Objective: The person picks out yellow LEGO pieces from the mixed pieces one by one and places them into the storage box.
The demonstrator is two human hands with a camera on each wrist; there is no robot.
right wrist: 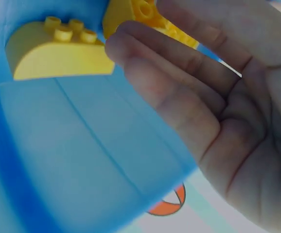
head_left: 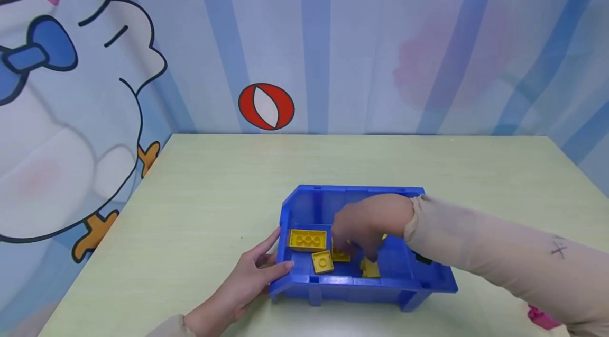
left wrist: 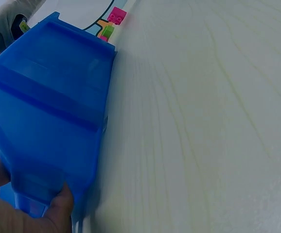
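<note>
A blue plastic bin [head_left: 357, 281] stands on the table with several yellow toy bricks inside. My left hand [head_left: 242, 279] grips its left end, thumb over the rim; the left wrist view shows the same hand [left wrist: 38, 213] pinching the bin's edge. From the right, my right hand [head_left: 363, 220] reaches down among the bricks. In the right wrist view its fingers [right wrist: 169, 97] are loosely bent, with the palm bare. Close to the fingertips lies a curved yellow brick [right wrist: 62, 60] with studs. A long yellow brick [head_left: 307, 240] and a square one [head_left: 323, 262] lie at the bin's left.
The pale table [head_left: 190, 210] extends around the bin. A pink brick [head_left: 542, 317] lies at the right near the sleeve. Pink and green bricks [left wrist: 112, 24] show beyond the bin in the left wrist view. A printed curtain [head_left: 352, 51] hangs behind the table.
</note>
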